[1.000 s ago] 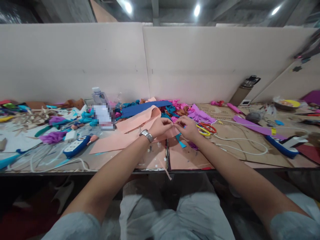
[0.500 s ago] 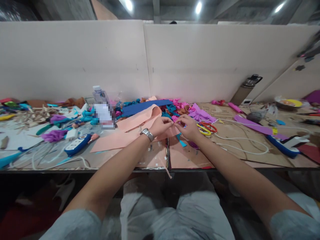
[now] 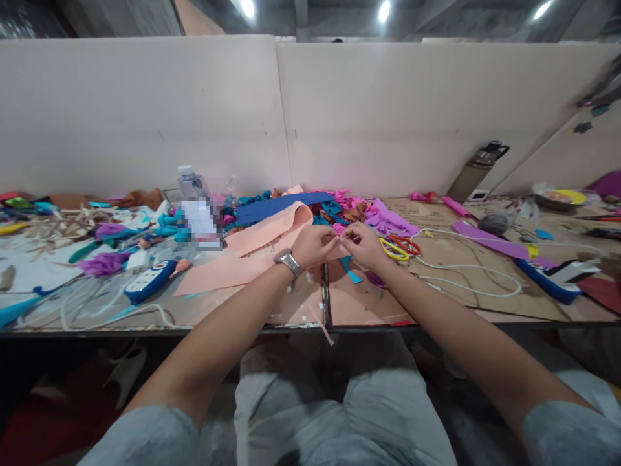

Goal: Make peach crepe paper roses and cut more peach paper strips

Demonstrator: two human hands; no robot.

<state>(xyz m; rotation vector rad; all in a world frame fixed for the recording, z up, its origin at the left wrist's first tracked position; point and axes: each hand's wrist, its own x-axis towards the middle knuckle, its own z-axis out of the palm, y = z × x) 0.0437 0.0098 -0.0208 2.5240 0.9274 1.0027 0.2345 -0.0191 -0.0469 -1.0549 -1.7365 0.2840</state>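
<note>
My left hand (image 3: 314, 246), with a metal watch (image 3: 288, 260) on its wrist, is pinched closed over the middle of the table. Right beside it, my right hand (image 3: 363, 246) is pinched too, and the fingertips of both hands meet. Whatever they hold is too small to make out. Peach crepe paper (image 3: 264, 234) lies folded over behind my left hand, and a flat peach sheet (image 3: 218, 275) reaches out under that wrist. Yellow handles (image 3: 395, 250) and red-orange handles (image 3: 408, 245), apparently of scissors, lie just right of my right hand.
Crumpled coloured paper (image 3: 383, 220) and a blue strip (image 3: 279, 207) lie behind my hands. A plastic bottle (image 3: 190, 181) stands left, near a blue-and-white power strip (image 3: 150, 281). On the right are a white cable (image 3: 478, 268), a tumbler (image 3: 475, 173) and another power strip (image 3: 548, 281).
My fingertips have drawn closer together, and both hands are slightly more curled. The things on the table stay where they were; the view has shifted a little.
</note>
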